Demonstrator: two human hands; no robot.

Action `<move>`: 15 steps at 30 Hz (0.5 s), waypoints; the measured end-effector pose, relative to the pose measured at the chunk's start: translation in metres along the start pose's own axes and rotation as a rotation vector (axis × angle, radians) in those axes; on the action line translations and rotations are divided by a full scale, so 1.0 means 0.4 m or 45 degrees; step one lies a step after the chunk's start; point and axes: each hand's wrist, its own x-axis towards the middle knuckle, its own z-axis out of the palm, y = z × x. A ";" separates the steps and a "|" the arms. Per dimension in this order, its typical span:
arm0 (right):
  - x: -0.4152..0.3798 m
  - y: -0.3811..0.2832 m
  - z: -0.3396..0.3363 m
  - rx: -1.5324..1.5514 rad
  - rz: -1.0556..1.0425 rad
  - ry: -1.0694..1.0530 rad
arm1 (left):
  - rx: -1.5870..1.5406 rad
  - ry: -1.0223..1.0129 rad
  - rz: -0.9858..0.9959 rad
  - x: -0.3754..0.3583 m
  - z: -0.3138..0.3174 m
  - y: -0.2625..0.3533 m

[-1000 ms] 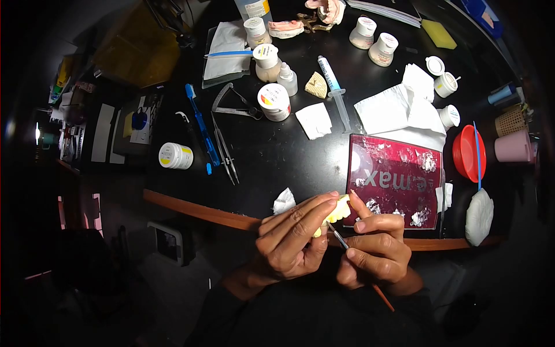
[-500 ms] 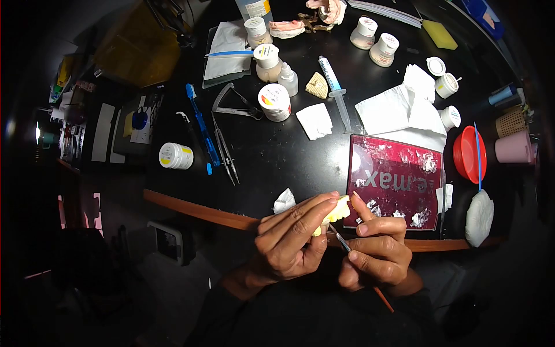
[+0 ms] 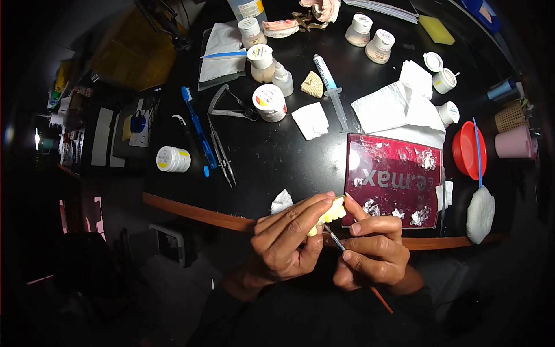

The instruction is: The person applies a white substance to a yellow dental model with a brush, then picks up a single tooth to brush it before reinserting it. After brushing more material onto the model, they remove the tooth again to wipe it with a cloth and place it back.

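Left grip [image 3: 289, 237] is closed on a yellow piece [image 3: 333, 212], seemingly steadied for the brush [image 3: 336, 240] pinched from four o'clock by the right grip [image 3: 378, 252].

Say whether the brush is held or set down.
Held: the right hand grips the brush, its tip pointing toward the yellow piece.

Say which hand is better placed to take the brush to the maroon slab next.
Likely the right hand: it holds the brush near the slab, while the left hand grips the yellow piece.
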 end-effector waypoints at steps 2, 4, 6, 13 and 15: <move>0.000 0.000 0.001 -0.012 -0.003 -0.001 | 0.006 0.004 -0.002 -0.003 0.001 -0.002; 0.001 -0.001 0.000 -0.033 -0.008 -0.006 | 0.013 0.005 -0.003 -0.004 0.001 -0.001; 0.003 -0.002 -0.001 -0.024 -0.002 -0.011 | 0.022 0.006 -0.005 -0.001 0.001 0.000; 0.005 0.000 -0.003 -0.054 0.010 -0.054 | 0.020 -0.005 -0.004 -0.001 0.000 0.000; 0.001 0.001 -0.002 -0.040 -0.007 -0.034 | 0.012 -0.007 -0.002 -0.001 -0.001 0.000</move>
